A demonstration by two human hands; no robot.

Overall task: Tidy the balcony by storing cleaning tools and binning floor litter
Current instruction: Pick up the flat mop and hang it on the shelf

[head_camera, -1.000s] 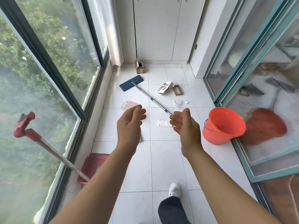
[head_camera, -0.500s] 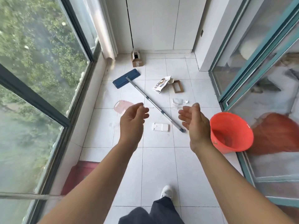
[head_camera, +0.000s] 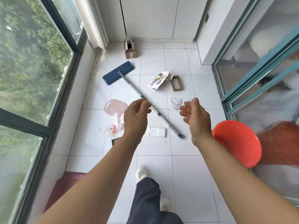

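A flat mop lies across the white floor tiles, its blue head (head_camera: pixel 119 72) toward the window and its metal handle (head_camera: pixel 163 118) running to the lower right. Litter is scattered around it: a printed wrapper (head_camera: pixel 159 80), a small brown box (head_camera: pixel 177 83), a clear plastic scrap (head_camera: pixel 177 101), a white card (head_camera: pixel 156 132), a white plastic bag (head_camera: pixel 113 126) and a pink board (head_camera: pixel 115 106). My left hand (head_camera: pixel 135 117) and my right hand (head_camera: pixel 196 118) hover above the floor, both with relaxed fingers and holding nothing.
A red bucket (head_camera: pixel 237 143) stands by the glass sliding door on the right. An open cardboard box (head_camera: pixel 130 49) sits near the white cupboard at the far end. A dark red dustpan (head_camera: pixel 64 188) lies by the window at lower left. My feet are at the bottom.
I have stepped forward and the view has tilted down, so the mop and litter look nearer. The red-handled broom at the left has left the view. Both hands stay raised with nothing in them.
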